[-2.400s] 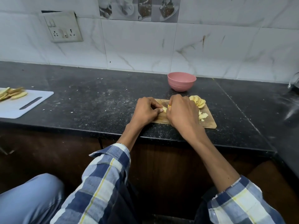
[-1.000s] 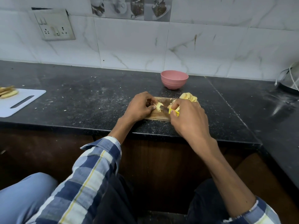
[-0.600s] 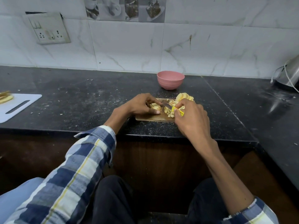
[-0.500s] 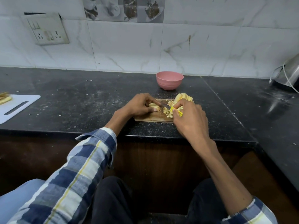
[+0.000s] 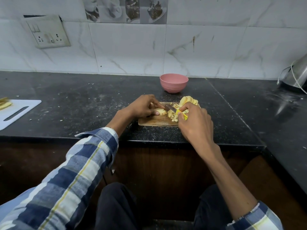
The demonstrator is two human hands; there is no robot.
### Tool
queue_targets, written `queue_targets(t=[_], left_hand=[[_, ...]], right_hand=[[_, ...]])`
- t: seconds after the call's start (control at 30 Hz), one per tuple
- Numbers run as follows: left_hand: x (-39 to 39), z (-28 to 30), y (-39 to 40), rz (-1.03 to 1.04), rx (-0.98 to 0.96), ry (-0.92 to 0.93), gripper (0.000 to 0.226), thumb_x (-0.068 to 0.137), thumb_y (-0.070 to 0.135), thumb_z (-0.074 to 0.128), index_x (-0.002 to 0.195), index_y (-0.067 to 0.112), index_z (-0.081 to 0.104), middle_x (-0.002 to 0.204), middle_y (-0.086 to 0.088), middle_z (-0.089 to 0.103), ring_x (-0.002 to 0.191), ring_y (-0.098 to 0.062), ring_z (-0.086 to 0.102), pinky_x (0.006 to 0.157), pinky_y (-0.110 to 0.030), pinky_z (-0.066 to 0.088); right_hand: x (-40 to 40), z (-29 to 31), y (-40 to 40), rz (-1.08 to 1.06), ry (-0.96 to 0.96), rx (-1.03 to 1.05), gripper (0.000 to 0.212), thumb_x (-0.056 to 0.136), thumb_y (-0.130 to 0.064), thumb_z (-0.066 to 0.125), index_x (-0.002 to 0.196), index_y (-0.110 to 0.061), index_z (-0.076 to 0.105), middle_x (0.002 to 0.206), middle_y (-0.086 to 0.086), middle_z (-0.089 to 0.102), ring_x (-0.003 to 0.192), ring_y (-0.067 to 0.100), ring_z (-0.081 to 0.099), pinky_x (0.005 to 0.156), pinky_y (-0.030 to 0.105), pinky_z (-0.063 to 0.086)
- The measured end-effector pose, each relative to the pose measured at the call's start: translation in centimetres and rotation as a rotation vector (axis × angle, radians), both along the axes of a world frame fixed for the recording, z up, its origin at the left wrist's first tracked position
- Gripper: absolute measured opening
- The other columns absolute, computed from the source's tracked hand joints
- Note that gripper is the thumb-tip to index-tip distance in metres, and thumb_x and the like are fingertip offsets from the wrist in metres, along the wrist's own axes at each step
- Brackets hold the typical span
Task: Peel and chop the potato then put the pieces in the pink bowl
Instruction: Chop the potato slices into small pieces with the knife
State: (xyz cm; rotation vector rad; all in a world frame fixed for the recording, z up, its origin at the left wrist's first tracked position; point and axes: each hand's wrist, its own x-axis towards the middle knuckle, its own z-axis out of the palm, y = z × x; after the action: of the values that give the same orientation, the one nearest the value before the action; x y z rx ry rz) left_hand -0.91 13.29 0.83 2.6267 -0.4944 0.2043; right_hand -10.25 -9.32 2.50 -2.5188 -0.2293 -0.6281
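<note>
**Potato half-chopped on wooden board, both hands on it**

Potato piece (image 5: 159,111) lies on the wooden board (image 5: 156,121), near the counter's front edge; long axis runs roughly left-right, cut face pointing right toward the blade.

L to R: white cutting board (image 5: 15,113) at far left w/ pale strips (image 5: 4,103) on its left end. Wall socket plate (image 5: 48,31) above it; no readable writing. Black counter (image 5: 83,105) is dusty, w/ crumbs. Left hand (image 5: 142,107) has fingers curled over the potato piece, thumb at its near side, pinning it to the board. Knife (image 5: 172,109): short blade points left & away, tip at the cut face; yellow handle sits in the right hand (image 5: 194,123), fingers wrapped tight round it. Chopped bits (image 5: 172,116) are heaped just below the blade; stack of slices (image 5: 189,101) at the board's far right corner. Pink bowl (image 5: 173,85) stands behind the board, apart from it; can't see inside. Steel appliance w/ cord (image 5: 297,75) at far right. No brands or labels legible.
</note>
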Motion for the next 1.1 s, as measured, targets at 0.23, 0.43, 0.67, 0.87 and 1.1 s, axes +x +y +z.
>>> queue_targets(t=[0.23, 0.43, 0.67, 0.87, 1.1], left_hand=[[-1.4, -2.0, -2.6, 0.323, -0.169, -0.107, 0.032, 0.075, 0.046, 0.090, 0.091, 0.021, 0.080, 0.084, 0.007, 0.069, 0.077, -0.011, 0.065, 0.073, -0.033, 0.054], [-2.2, -2.6, -2.1, 0.270, -0.235, -0.148, 0.032, 0.081, 0.045, 0.086, 0.102, 0.023, 0.080, 0.099, -0.001, 0.063, 0.085, -0.014, 0.061, 0.079, -0.031, 0.049], [-2.4, -2.1, -1.2, 0.189, -0.250, -0.124, 0.037, 0.080, 0.025, 0.089, 0.115, 0.017, 0.079, 0.096, 0.009, 0.057, 0.076, -0.001, 0.056, 0.070, -0.008, 0.042], [-2.1, -2.3, -2.1, 0.239, -0.239, -0.138, 0.033, 0.083, 0.030, 0.087, 0.112, 0.016, 0.080, 0.098, 0.005, 0.060, 0.077, -0.002, 0.055, 0.067, -0.004, 0.040], [-2.5, -2.6, -3.2, 0.291, -0.261, -0.196, 0.023, 0.076, 0.035, 0.084, 0.094, 0.021, 0.079, 0.095, -0.004, 0.061, 0.084, -0.017, 0.061, 0.077, -0.033, 0.051]], right_hand=[[0.0, 0.0, 0.5, 0.001, 0.023, -0.041, 0.017, 0.099, -0.025, 0.060, 0.115, -0.022, 0.067, 0.106, 0.007, 0.068, 0.094, 0.030, 0.064, 0.070, 0.038, 0.045], [0.0, 0.0, 0.6, -0.014, 0.044, -0.096, 0.019, 0.100, -0.023, 0.059, 0.118, -0.021, 0.066, 0.111, 0.009, 0.067, 0.101, 0.032, 0.064, 0.073, 0.037, 0.040], [0.8, -0.8, 1.2, 0.012, 0.025, -0.111, 0.015, 0.099, -0.025, 0.059, 0.113, -0.023, 0.065, 0.101, 0.004, 0.070, 0.096, 0.028, 0.064, 0.071, 0.036, 0.040], [1.0, -1.0, 1.4, 0.024, -0.007, -0.138, 0.017, 0.099, -0.025, 0.059, 0.115, -0.022, 0.064, 0.100, 0.005, 0.070, 0.094, 0.029, 0.064, 0.069, 0.036, 0.039], [0.8, -0.8, 2.1, 0.018, -0.029, -0.187, 0.019, 0.100, -0.027, 0.056, 0.117, -0.021, 0.064, 0.102, 0.007, 0.069, 0.094, 0.031, 0.064, 0.071, 0.039, 0.043]])
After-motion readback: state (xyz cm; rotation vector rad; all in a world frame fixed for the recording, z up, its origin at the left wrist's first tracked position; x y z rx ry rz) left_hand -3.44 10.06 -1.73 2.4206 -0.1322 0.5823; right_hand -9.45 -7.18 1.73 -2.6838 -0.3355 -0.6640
